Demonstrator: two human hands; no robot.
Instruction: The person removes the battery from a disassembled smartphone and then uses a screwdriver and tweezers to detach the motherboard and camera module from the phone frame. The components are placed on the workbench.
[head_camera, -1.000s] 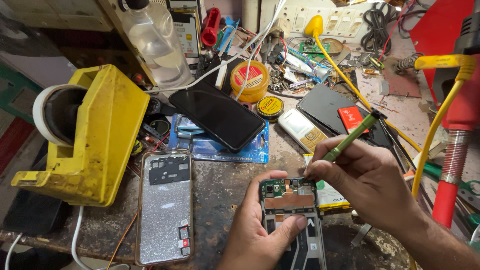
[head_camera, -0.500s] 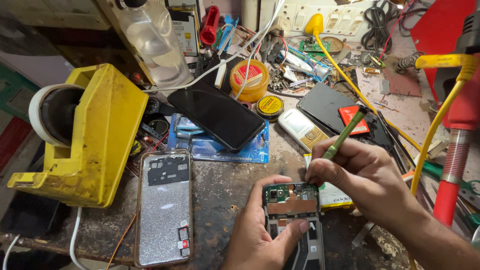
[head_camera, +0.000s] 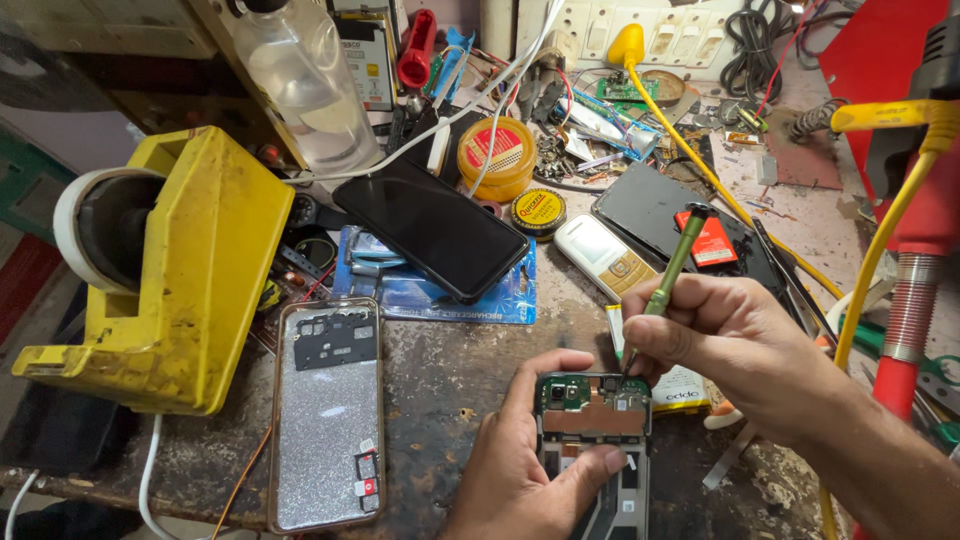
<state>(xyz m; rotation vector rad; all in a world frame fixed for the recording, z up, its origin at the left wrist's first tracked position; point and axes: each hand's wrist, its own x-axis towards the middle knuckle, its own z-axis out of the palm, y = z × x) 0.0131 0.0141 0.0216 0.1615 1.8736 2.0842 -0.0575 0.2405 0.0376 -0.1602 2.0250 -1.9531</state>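
Green screwdriver (head_camera: 668, 272) pinched in my right hand (head_camera: 735, 345), tip at the open phone's (head_camera: 593, 440) top edge, left hand (head_camera: 520, 470) gripping it; back cover (head_camera: 325, 415) already off, board seemingly in place.

A single head-worn camera looks steeply down, close over the cluttered workbench (head_camera: 450, 400) and both hands

Bright, even light falls on a cluttered workbench (head_camera: 440, 340), casting soft shadows. Glare streaks the black phone screen (head_camera: 440, 230); edges bow with wide-angle distortion.
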